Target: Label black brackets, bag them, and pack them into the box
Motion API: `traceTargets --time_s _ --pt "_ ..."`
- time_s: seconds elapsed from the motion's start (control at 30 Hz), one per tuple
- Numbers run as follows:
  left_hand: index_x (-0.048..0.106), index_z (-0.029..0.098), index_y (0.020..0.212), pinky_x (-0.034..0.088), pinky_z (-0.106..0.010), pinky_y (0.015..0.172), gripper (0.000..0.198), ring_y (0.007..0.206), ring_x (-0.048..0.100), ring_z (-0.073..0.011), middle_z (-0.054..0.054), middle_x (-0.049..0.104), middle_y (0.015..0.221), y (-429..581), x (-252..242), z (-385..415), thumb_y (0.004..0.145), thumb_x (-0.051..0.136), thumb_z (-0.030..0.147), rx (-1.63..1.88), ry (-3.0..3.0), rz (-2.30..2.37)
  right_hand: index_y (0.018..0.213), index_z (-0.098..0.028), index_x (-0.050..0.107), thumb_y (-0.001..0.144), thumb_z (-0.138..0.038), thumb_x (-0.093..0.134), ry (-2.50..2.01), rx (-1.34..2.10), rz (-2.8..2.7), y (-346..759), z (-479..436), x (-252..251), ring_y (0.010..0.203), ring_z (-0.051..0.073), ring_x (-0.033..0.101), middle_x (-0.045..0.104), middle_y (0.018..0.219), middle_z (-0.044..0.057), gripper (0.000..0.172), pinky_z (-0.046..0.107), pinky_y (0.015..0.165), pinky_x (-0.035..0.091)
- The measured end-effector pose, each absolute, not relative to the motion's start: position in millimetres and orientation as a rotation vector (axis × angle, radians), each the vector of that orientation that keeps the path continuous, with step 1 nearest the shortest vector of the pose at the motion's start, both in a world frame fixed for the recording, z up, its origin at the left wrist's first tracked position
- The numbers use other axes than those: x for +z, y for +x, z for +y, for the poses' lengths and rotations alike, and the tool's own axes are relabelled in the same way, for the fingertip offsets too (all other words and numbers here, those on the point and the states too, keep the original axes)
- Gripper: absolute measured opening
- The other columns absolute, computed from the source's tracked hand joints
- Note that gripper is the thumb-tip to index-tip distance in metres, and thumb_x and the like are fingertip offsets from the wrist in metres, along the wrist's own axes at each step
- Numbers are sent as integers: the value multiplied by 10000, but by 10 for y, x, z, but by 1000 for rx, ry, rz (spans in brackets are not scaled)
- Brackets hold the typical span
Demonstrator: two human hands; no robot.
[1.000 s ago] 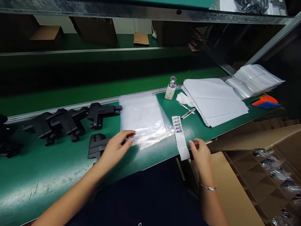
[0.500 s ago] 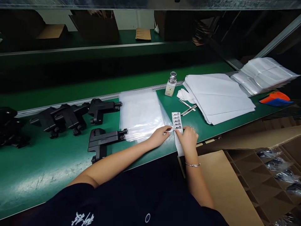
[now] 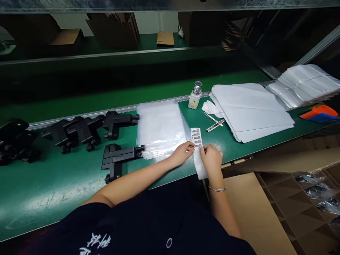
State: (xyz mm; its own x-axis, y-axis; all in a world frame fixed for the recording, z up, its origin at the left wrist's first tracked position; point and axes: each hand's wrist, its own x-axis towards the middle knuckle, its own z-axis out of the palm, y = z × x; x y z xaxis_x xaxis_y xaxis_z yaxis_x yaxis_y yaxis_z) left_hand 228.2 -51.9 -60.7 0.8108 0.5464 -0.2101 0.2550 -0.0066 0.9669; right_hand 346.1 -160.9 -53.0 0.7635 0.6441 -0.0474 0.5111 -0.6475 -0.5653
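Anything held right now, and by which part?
Narrow white paper label strip, about midway along: left hand at its left edge, right hand at its right edge. Whether either grips it can't be told.

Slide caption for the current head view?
Left hand and right hand at a label strip beside clear plastic bags.

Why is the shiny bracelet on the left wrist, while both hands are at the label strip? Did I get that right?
Not quite: the head view shows the shiny bracelet on the wrist of the right hand, not the left hand. Both hands are at the label strip, just as you said.
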Motion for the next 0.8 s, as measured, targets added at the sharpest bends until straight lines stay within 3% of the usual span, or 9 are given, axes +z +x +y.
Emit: traceTargets --time_s 0.17,0.37,0.47,0.57,0.67,0.8 --pt "607 171 944 511 -365 923 173 965 670 -207 -59 664 942 2238 -576 -557 791 577 95 279 1590 656 734 -208 555 822 -296 519 -2255 454 -802 3482 -1598 -537 731 241 562 639 754 65 129 393 784 396" --pt "528 199 1310 513 -310 787 491 982 598 -204 -116 589 1226 2169 -434 -632 834 630 258 499 1545 648 798 -206 564 866 -498 479 -1899 622 -737 3501 -1748 -515 601 184 530 583 672 10 312 297 571 433" --pt "601 199 1206 494 -281 730 404 815 613 -166 -53 672 997 2204 -372 -605 811 654 264 434 1457 533 745 -215 553 868 -492 513 -1779 643 -746 3452 -1769 -505 586 170 517 538 634 -11 306 283 554 439" --pt "632 176 1055 416 -233 592 281 607 523 -114 17 608 723 2245 -349 -574 799 649 290 400 1390 567 846 -218 602 875 -444 557 -1744 514 -732 3416 -1780 -484 708 193 571 589 762 16 232 317 653 485" --pt "629 169 920 354 -213 541 220 561 470 -95 39 557 654 2265 -340 -558 774 672 328 379 1383 571 958 -230 660 883 -380 609 -1771 169 -899 3416 -1805 -456 920 241 603 632 958 66 175 395 828 494" --pt "650 174 920 290 -212 498 200 499 384 -84 78 440 558 2274 -333 -561 793 656 328 347 1487 579 877 -259 692 934 -322 594 -1890 -208 -1203 3421 -1832 -432 919 244 616 660 940 54 131 525 1024 390"
